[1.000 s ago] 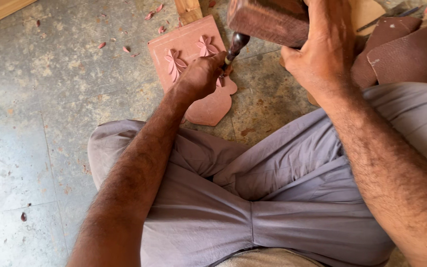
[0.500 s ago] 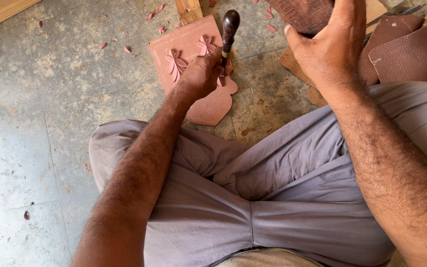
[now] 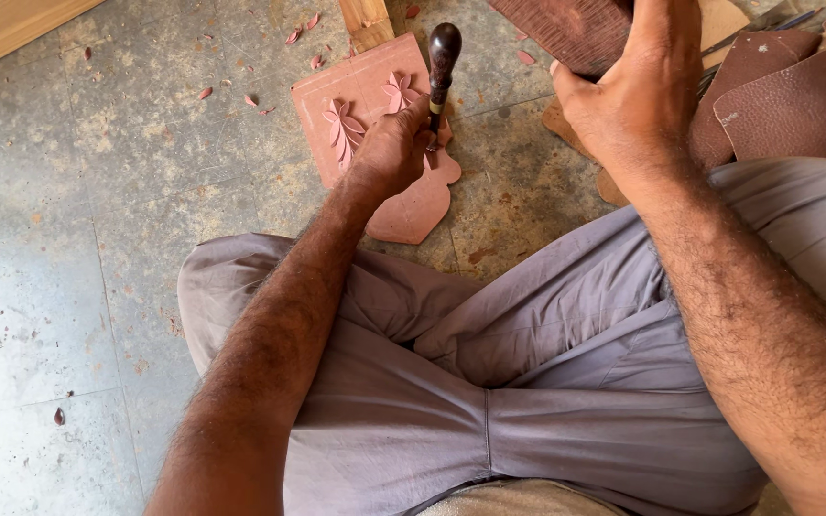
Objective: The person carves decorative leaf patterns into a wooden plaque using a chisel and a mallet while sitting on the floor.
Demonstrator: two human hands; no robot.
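My left hand [image 3: 392, 145] grips a chisel with a dark rounded wooden handle [image 3: 444, 55], held upright with its tip on a reddish-pink carved wooden panel [image 3: 360, 91] that lies on the floor. Leaf and flower shapes are cut into the panel, and a vase-shaped part [image 3: 418, 205] sticks out toward my legs. My right hand [image 3: 638, 96] holds a dark brown wooden mallet block [image 3: 571, 29] raised above and to the right of the chisel handle, apart from it.
I sit cross-legged in grey trousers [image 3: 489, 382] on a worn stone-tile floor [image 3: 69, 239]. Wood chips [image 3: 205, 93] are scattered near the panel. Brown leather-like pieces [image 3: 795, 96] lie at the right. A pale wooden post [image 3: 365, 19] stands behind the panel.
The mallet has risen off the chisel handle and moved up and right with my right hand. My left hand and the chisel stay on the panel.
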